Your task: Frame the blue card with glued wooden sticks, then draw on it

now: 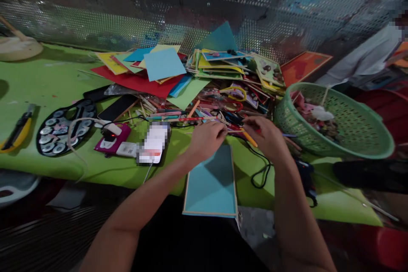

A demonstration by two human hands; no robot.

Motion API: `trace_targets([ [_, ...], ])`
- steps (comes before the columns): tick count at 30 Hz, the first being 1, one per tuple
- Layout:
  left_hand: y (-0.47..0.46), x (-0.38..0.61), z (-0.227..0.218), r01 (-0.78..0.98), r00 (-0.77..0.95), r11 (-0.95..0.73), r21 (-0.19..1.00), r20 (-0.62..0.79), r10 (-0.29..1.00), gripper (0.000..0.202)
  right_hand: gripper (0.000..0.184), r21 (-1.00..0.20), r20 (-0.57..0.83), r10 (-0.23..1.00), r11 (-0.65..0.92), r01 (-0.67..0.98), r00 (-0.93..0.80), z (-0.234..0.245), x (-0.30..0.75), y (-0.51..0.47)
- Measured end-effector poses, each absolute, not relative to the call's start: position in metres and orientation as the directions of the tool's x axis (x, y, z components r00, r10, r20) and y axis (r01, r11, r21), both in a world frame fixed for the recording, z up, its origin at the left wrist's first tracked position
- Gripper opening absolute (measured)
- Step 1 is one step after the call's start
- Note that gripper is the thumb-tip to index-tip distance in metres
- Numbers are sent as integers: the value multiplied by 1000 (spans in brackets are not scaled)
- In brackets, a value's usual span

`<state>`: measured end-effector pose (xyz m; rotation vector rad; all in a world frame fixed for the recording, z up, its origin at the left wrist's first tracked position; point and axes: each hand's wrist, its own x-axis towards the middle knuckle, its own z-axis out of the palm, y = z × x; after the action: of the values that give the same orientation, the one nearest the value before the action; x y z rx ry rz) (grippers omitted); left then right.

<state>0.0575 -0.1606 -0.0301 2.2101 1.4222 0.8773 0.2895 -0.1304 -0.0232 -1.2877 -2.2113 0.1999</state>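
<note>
My left hand is closed in a pinch at the near edge of a heap of pencils and sticks; what it grips is too small to make out. My right hand is curled around an orange pencil that points down and left. Both hands hover just above the far end of a light blue board with a pale wooden edge, which lies on the green table and hangs over its front edge. A black cord loops beside the board.
Coloured paper sheets and framed cards pile up behind the hands. A green mesh basket with scraps stands at the right. A black paint palette, a yellow cutter, a phone and a pink item lie left. A person stands far right.
</note>
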Motion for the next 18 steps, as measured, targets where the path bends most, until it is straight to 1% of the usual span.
trace_targets([
  [2,-156,52,-33,624,244,-382,682,295,924,11,34,-354,377,852,496,793,-364,-26,302,-111],
  [6,-150,40,-42,473,155,-294,831,250,956,14,41,-318,284,858,505,802,-428,-39,320,-87],
  [7,-149,38,-45,430,133,-270,861,235,963,16,47,-294,280,865,490,821,-416,-45,323,-85],
  [9,-148,33,-47,344,96,-225,912,204,974,18,68,-242,251,867,487,839,-431,-58,326,-85],
  [11,-146,31,-48,261,74,-190,947,176,982,20,76,-214,239,858,503,837,-454,-69,328,-87],
  [14,-146,29,-46,153,68,-155,976,146,987,22,71,-180,272,857,493,851,-438,-78,329,-90],
  [18,-147,29,-44,37,70,-117,992,114,991,21,58,-157,307,873,439,885,-379,-72,328,-92],
])
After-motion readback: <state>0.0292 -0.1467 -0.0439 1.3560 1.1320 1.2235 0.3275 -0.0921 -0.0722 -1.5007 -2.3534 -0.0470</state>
